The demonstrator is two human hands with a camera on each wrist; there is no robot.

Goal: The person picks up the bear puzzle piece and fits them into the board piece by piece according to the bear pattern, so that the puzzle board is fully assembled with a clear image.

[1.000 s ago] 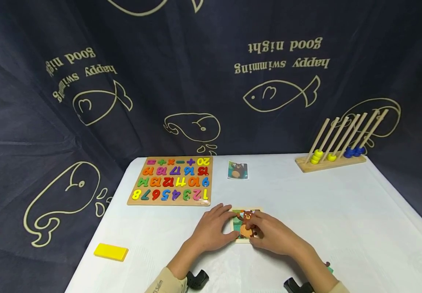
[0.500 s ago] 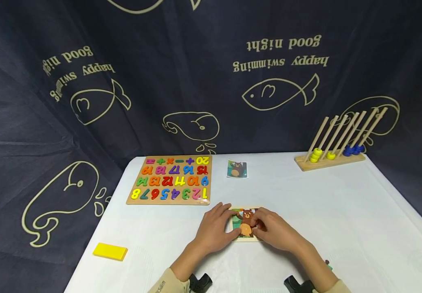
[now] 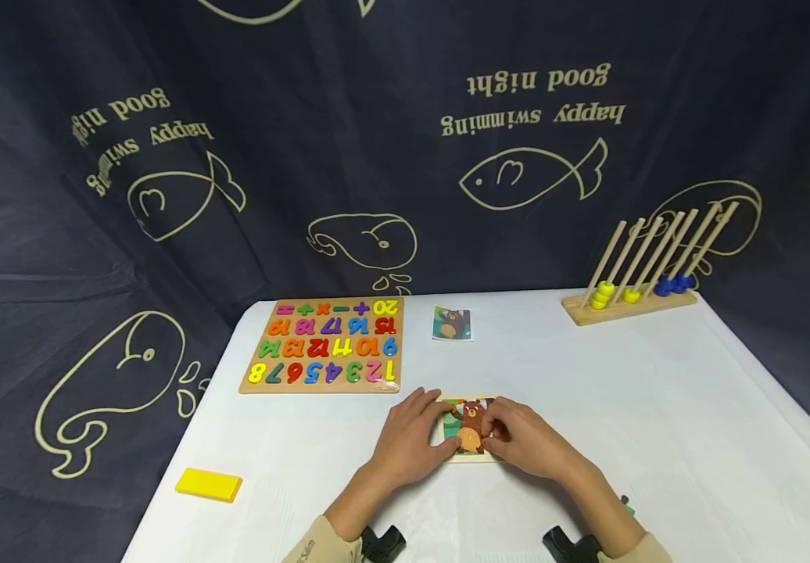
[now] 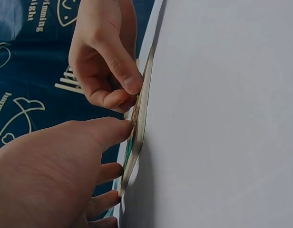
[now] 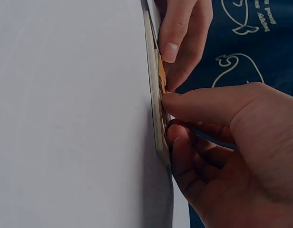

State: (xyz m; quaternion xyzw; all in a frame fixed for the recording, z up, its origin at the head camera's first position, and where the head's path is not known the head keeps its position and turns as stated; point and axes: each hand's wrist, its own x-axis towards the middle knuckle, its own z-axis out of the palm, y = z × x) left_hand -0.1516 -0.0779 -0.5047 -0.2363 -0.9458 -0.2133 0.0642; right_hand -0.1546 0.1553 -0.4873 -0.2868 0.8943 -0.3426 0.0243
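Note:
A small wooden bear puzzle (image 3: 474, 459) lies flat on the white table between both hands, its brown bear picture facing up. My left hand (image 3: 410, 440) rests along its left side, fingers fairly straight and thumb on the picture. At the right part of the puzzle, my right hand (image 3: 535, 440) has curled fingers, with thumb and forefinger pinching at a bear puzzle piece (image 3: 472, 422). Its right edge is partly covered by that hand. In the right wrist view, the right thumb and fingertips (image 5: 172, 105) meet close over the puzzle frame (image 5: 155, 104).
Behind, a number board (image 3: 320, 389) lies left and a matching bear picture card (image 3: 452, 324) sits mid-back. A peg abacus (image 3: 591, 314) stands back right. A yellow block (image 3: 208, 485) lies front left; a small teal-brown piece (image 3: 628, 507) shows beside the right forearm.
The right hand has shifted slightly right, off the bear's middle, uncovering more of its body. The left hand keeps its place on the puzzle. The head view has drifted a little.

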